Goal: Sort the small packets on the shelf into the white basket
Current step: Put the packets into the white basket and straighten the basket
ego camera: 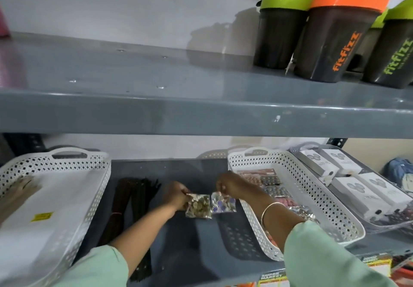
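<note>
The shelf (178, 230) holds your white basket (297, 199) on the right side. Your right hand (230, 182), the nearer one, pinches the purple packet (223, 204) just left of the basket. Your left hand (176, 195) pinches the gold packet (199, 206) beside it.

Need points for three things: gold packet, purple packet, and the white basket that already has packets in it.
gold packet (199, 206): head view, middle of its clear front.
purple packet (224, 203): head view, middle of its face, below the pinching fingers.
white basket (250, 214): head view, perforated left side wall.
</note>
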`<state>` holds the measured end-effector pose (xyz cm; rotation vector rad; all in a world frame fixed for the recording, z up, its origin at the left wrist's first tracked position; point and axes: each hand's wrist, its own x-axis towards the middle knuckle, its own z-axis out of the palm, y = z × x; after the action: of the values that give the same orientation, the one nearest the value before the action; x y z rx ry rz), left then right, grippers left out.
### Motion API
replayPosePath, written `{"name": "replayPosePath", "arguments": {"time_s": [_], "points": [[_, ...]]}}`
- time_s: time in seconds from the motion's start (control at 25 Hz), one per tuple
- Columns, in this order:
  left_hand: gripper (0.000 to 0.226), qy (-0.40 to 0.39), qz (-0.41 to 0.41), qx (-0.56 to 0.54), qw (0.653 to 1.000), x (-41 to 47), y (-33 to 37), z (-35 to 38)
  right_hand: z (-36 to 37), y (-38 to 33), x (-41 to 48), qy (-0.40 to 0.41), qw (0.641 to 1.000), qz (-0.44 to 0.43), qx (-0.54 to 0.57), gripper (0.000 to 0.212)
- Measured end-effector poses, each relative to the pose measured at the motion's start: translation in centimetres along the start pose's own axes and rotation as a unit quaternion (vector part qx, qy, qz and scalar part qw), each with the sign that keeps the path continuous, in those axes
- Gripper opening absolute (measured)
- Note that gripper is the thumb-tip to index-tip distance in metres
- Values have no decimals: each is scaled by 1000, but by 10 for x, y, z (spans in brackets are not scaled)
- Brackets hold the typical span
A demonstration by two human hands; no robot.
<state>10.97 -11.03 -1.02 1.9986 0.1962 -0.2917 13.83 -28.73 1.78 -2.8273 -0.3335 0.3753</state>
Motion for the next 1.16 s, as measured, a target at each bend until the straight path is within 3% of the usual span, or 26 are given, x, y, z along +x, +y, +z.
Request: {"name": "replayPosePath", "arguments": {"time_s": [0.08, 0.2, 0.24, 0.44, 0.52, 0.76, 0.96, 1.04, 1.16], "points": [[33, 27, 19, -53, 998, 3, 15, -19, -30, 3, -5, 77, 995, -35, 58, 18], [7, 58, 68, -72, 993, 14, 56, -16, -81, 29, -15, 184, 980, -27, 69, 17], [8, 59, 81, -61, 993, 17, 71, -3, -94, 44, -21, 200, 977, -12, 69, 17], [17, 25, 117, 44, 992, 30, 106, 100, -99, 124, -45, 131, 988, 74, -28, 20], [15, 16, 111, 109, 988, 33, 104, 131, -77, 144, -44, 89, 992, 87, -34, 22], [37, 4, 110, 179, 978, 41, 97, 177, -30, 170, -35, 39, 990, 139, -5, 25], [27, -5, 160, 172, 972, 29, 96, 175, -30, 165, -46, 118, 981, 145, 59, 21], [18, 36, 214, 123, 968, 27, 94, 154, -42, 152, -48, 168, 974, 133, 80, 26], [24, 106, 235, 75, 963, 19, 79, 100, -66, 113, -49, 246, 962, 54, 105, 22]]}}
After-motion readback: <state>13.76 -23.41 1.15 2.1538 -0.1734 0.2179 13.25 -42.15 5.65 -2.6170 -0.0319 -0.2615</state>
